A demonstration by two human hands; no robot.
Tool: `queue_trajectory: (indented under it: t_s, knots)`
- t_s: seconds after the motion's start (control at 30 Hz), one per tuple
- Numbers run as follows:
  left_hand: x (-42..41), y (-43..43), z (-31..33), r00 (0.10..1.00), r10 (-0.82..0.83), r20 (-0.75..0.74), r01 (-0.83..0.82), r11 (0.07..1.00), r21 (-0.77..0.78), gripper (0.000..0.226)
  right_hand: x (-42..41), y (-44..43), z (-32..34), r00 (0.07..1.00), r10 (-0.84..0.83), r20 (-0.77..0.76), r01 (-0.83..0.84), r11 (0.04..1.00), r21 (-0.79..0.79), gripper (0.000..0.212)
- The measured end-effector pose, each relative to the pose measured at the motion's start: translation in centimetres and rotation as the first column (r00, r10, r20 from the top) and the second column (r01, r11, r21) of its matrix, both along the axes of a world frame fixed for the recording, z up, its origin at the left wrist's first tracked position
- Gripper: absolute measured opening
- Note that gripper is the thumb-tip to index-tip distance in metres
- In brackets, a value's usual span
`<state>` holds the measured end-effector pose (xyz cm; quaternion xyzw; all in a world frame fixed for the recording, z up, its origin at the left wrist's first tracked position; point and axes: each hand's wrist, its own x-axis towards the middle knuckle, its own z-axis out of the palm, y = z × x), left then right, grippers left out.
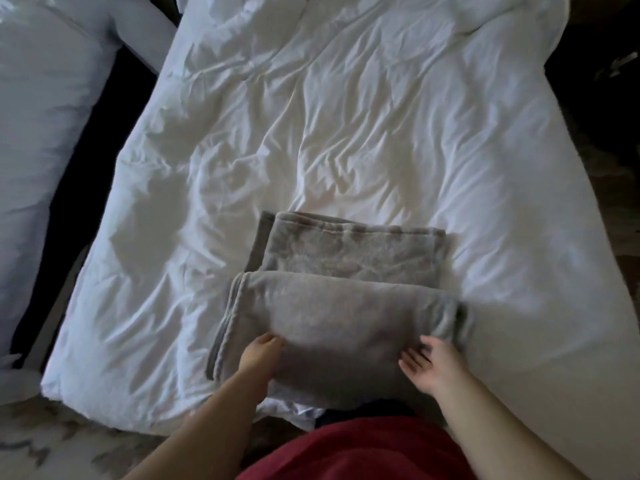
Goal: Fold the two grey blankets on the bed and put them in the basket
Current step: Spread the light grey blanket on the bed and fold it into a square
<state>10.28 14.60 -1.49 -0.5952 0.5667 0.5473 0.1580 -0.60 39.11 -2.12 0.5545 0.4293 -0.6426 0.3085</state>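
Closest to me, my left hand (261, 355) meets the grey blanket (329, 323) near its left side, fingertips hidden, so I cannot tell its grip. My right hand (433, 362) hovers open, fingers spread, holding nothing. I should slide both hands under evenly before lifting. Beyond, the folded blanket lies on the white duvet (346, 116), long axis left to right, hemmed edges pointing left.
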Motion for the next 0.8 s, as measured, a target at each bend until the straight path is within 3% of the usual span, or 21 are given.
queue_trajectory:
  t_s: [0.13,0.2,0.23,0.27,0.33,0.37,0.43,0.5,0.57,0.6,0.67,0.73,0.8]
  knots:
    - [-1.3,-0.5,-0.7,0.969,-0.229,0.087,0.239,0.963,-0.122,0.008,-2.0,-0.4,-1.3,0.966,0.233,0.11,-0.247,0.959,0.136,0.043]
    - [-2.2,-1.7,-0.5,0.916,-0.366,0.164,0.395,0.896,-0.205,0.016,-2.8,-0.7,-1.3,0.901,0.415,0.128,-0.433,0.848,0.306,0.045]
    - [-2.5,-2.5,-0.5,0.892,-0.406,0.199,0.447,0.857,-0.255,0.022,-3.2,-0.7,-1.3,0.812,0.568,0.137,-0.559,0.688,0.463,0.049]
    - [-2.9,-3.5,-0.6,0.879,-0.422,0.222,0.474,0.825,-0.309,0.032,-3.6,-0.5,-1.3,0.672,0.721,0.17,-0.646,0.458,0.611,0.049]
    - [-3.8,-5.6,-1.1,0.865,-0.415,0.281,0.497,0.781,-0.378,0.05,-5.0,-0.3,-1.1,0.376,0.893,0.249,-0.591,0.023,0.806,0.032]
    - [-4.5,-6.6,-1.4,0.854,-0.415,0.315,0.515,0.763,-0.391,0.058,-5.9,-0.3,-0.9,0.275,0.922,0.272,-0.512,-0.1,0.853,0.029]
    - [-5.8,-8.3,-2.1,0.853,-0.423,0.306,0.518,0.76,-0.392,0.073,-7.9,-0.2,-1.0,0.104,0.947,0.303,-0.467,-0.223,0.856,0.049]
    - [-6.9,-9.5,-3.4,0.859,-0.453,0.239,0.511,0.796,-0.325,0.082,-9.1,0.0,-1.7,-0.108,0.915,0.39,-0.542,-0.383,0.748,0.079]
    - [-7.4,-10.3,-4.6,0.812,-0.534,0.235,0.581,0.776,-0.244,0.067,-9.5,0.1,-2.4,-0.271,0.837,0.475,-0.645,-0.524,0.556,0.094]
    - [-7.6,-10.6,-4.9,0.787,-0.567,0.244,0.613,0.763,-0.203,0.056,-9.6,0.1,-2.8,-0.313,0.828,0.466,-0.684,-0.537,0.494,0.092]
    - [-7.7,-11.6,-5.4,0.81,-0.563,0.167,0.586,0.793,-0.168,0.036,-10.0,0.1,-3.3,-0.282,0.878,0.386,-0.682,-0.467,0.564,0.056]
    - [-7.8,-12.6,-6.0,0.894,-0.448,0.01,0.439,0.873,-0.211,0.021,-10.7,0.3,-3.5,-0.1,0.954,0.284,-0.568,-0.289,0.77,0.026]
    - [-8.1,-13.3,-6.3,0.935,-0.355,-0.012,0.336,0.893,-0.301,0.017,-11.2,0.4,-3.8,0.062,0.965,0.255,-0.516,-0.188,0.835,0.024]
